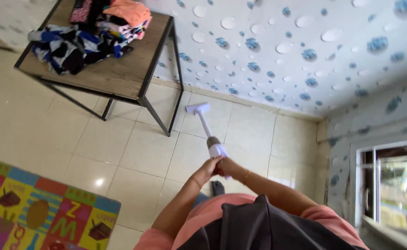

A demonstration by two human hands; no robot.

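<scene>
No packages, labels, signs or screens visible in the head view. Nearest thing to printed matter: play mat (41,210) at lower left on the tiled floor, rectangular, patchwork of red, yellow, green and blue panels.

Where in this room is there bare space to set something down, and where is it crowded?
Bare floor tiles lie between the table, the play mat and the vacuum that both hands grip. The table's near right part shows bare wood; its far side is crowded with piled clothes.
</scene>
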